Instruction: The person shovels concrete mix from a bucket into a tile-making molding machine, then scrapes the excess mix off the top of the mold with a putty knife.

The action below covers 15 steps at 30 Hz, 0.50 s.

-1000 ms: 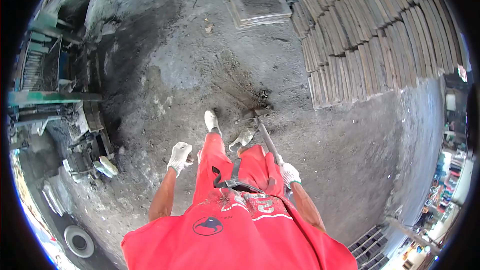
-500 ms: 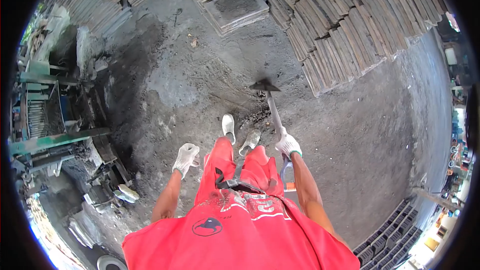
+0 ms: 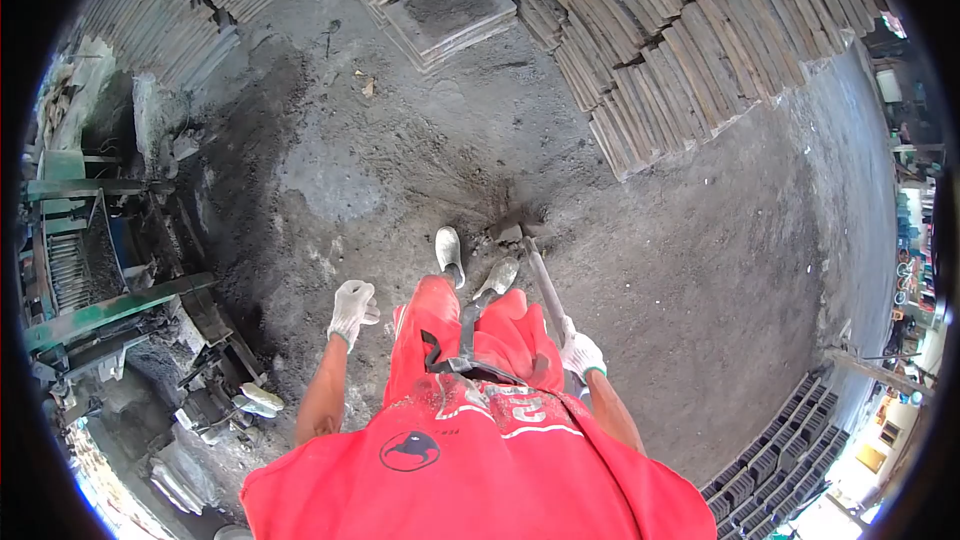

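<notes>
My right hand (image 3: 580,353), in a white knit glove, is wrapped round the shaft of a shovel (image 3: 543,280) at my right side. The shovel's dark blade (image 3: 517,228) is down on the ground just beyond my right shoe, partly lost among dark loose material (image 3: 500,202). A small grey lump (image 3: 511,234) shows at the blade. My left hand (image 3: 352,310), gloved too, hangs to the left of my leg with loosely bent fingers and nothing in it.
Stacked boards (image 3: 690,70) stand ahead and to the right, with a lower board pile (image 3: 450,15) at front centre. Green-framed machinery (image 3: 120,310) lines the left side. Rows of dark blocks (image 3: 775,460) lie at the lower right. My shoes (image 3: 449,250) are on the dusty floor.
The shovel blade has come back toward my feet, and my right hand has moved back with the shaft. My left hand has shifted slightly left, and my view has turned a little.
</notes>
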Motion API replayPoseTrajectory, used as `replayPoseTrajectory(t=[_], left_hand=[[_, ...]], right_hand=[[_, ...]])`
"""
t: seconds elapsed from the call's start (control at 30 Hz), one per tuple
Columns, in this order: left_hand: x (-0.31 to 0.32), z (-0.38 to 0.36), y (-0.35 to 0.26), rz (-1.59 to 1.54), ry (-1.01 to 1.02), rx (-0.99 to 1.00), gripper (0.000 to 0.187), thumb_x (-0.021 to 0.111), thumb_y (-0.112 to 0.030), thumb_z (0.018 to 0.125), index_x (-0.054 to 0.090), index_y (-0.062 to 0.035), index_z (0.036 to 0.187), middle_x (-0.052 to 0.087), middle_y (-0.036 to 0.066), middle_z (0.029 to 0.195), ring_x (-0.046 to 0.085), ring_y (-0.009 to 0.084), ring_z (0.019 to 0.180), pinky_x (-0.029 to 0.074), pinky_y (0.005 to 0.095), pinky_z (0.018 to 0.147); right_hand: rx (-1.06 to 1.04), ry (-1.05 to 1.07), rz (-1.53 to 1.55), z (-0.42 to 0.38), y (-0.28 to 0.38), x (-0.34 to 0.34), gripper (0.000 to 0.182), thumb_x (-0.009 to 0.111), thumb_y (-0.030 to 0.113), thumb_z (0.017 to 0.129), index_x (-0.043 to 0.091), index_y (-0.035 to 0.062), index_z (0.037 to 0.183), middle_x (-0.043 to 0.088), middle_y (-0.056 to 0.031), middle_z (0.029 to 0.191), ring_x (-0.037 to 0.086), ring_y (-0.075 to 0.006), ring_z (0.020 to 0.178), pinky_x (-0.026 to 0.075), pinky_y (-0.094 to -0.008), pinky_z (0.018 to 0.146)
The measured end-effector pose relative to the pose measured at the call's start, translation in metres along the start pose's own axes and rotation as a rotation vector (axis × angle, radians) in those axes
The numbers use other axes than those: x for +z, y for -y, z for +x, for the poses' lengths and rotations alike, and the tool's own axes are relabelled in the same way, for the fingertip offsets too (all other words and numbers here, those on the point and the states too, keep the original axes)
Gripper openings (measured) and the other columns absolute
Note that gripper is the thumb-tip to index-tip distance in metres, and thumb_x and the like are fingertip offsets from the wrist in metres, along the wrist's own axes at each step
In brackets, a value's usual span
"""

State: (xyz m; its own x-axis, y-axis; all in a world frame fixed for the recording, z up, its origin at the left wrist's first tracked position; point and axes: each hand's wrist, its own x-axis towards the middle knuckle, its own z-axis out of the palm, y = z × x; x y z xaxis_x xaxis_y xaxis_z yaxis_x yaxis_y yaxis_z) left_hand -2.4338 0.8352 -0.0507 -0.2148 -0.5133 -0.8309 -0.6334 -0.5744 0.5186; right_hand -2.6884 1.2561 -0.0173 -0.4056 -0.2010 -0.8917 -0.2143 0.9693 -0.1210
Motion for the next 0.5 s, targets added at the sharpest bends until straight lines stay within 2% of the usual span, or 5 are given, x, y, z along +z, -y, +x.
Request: replayPoseTrajectory(t=[0.2,0.3,0.4,0.5], left_hand=[[0.039,-0.001,0.034,0.013,0.037,-0.001,0.025,0.068,-0.026,0.093,0.061,-0.0082,0.110,0.067,0.012,0.082,0.069,0.0253,0.061,0.059,0.0424,0.053],[0.054,-0.012,0.064,0.003,0.068,-0.082,0.025,0.069,-0.025,0.092,0.061,-0.0092,0.109,0.067,0.012,0.080,0.069,0.0256,0.061,0.059,0.0435,0.053],[0.062,-0.037,0.091,-0.017,0.043,-0.066,0.019,0.068,-0.024,0.092,0.063,-0.0083,0.101,0.066,0.011,0.075,0.069,0.0251,0.059,0.059,0.0420,0.053],[0.057,-0.056,0.115,-0.037,0.055,-0.087,0.018,0.067,-0.023,0.091,0.064,-0.0068,0.097,0.065,0.009,0.076,0.069,0.0236,0.059,0.060,0.0395,0.053]], right_hand=[[-0.038,-0.006,0.064,-0.016,-0.033,-0.016,0.098,0.069,0.059,0.080,0.029,0.0193,0.161,0.065,-0.0265,0.128,0.064,-0.0463,0.116,0.052,-0.0524,0.097],[-0.109,-0.141,0.030,-0.024,-0.045,-0.020,0.076,0.066,0.049,0.084,0.040,0.0124,0.146,0.071,-0.0259,0.112,0.068,-0.0457,0.106,0.055,-0.0533,0.086],[-0.114,-0.141,-0.038,-0.012,-0.035,-0.043,0.073,0.064,0.043,0.086,0.039,0.0114,0.146,0.070,-0.0260,0.114,0.067,-0.0458,0.107,0.055,-0.0531,0.088],[-0.116,-0.163,-0.053,0.027,-0.031,-0.056,0.077,0.065,0.028,0.079,0.039,0.0125,0.150,0.070,-0.0266,0.114,0.068,-0.0466,0.105,0.056,-0.0528,0.088]])
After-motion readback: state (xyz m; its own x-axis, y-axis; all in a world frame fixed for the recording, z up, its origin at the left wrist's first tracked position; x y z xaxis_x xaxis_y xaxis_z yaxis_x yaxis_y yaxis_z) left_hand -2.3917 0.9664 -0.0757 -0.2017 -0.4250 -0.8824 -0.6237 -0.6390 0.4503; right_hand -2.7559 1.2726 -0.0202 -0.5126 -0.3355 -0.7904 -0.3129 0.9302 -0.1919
